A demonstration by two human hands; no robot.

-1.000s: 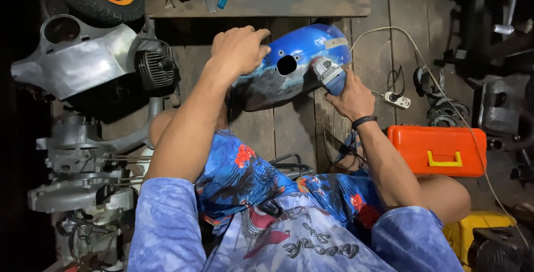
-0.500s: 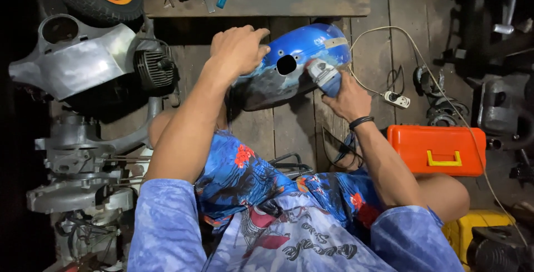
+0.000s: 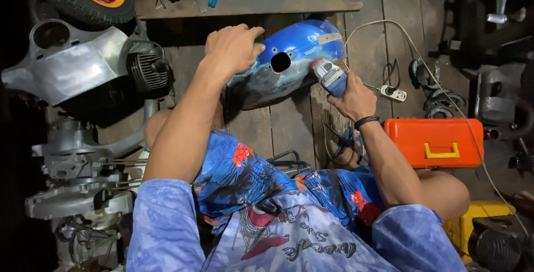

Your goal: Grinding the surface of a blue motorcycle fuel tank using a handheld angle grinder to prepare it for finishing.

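While you sit on the wooden plank floor (image 3: 278, 133), the blue fender (image 3: 289, 63) lies just in front of your knees, tilted, with its rounded side up. Its upper part is glossy bright blue, and the lower part looks dull and grey-white, where the paint seems rubbed away. A dark oval hole (image 3: 280, 62) shows in the middle of the curved surface, and small dots, maybe screw holes, are near it. A pale strip crosses the far right end.

Your left hand (image 3: 232, 49) rests spread on the top left of the fender, palm down, fingers curved over its edge. Your right hand (image 3: 350, 97) is closed around the blue body of an angle grinder (image 3: 329, 76), and the grey head of the tool touches the right side of the fender. The two hands are apart, one on each side of the hole.

A white cord (image 3: 411, 44) runs from the grinder area past a white power socket (image 3: 392, 92). An orange tool case (image 3: 435, 141) lies beside your right forearm.
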